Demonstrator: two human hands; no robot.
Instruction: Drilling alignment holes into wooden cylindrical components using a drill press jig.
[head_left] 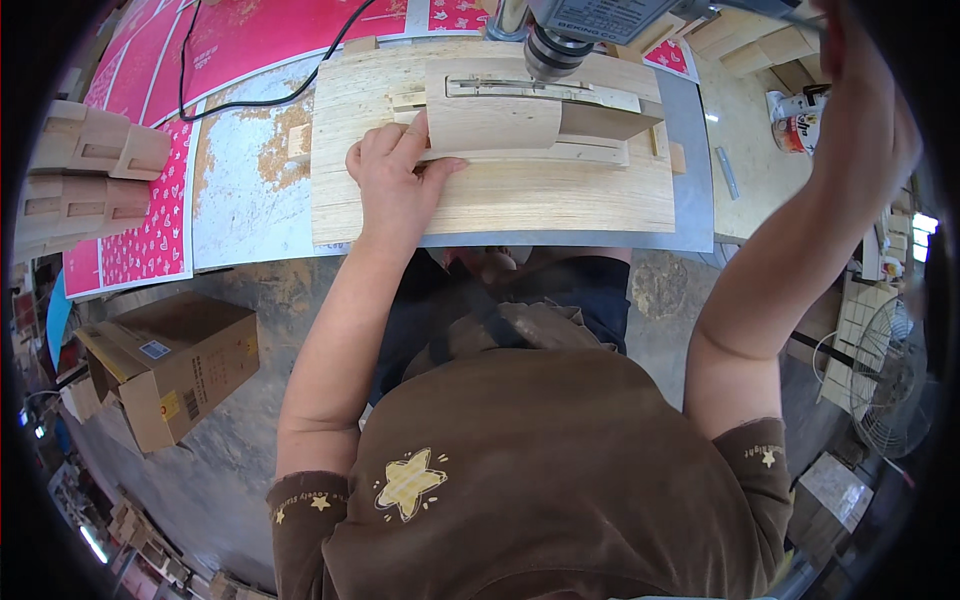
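My left hand [395,185] is closed on the left end of a pale wooden workpiece [490,125], thumb along its near edge and fingers curled over its end. This workpiece lies within a wooden jig on a broad wooden board [560,205]. Right above it hangs the metal chuck [555,55] of a drill press [605,15]; the bit's tip is hard to make out. My right hand [845,45] is raised at the upper right, where the press's lever [775,10] runs into it. Its fingers are partly lost in the dark rim.
Stacked wooden pieces [95,170] stand at the left on a pink patterned sheet [140,235]. A black cable [245,103] crosses the table, near scattered sawdust [285,150]. A cardboard box [175,365] sits on the floor; a fan [890,375] stands at the right.
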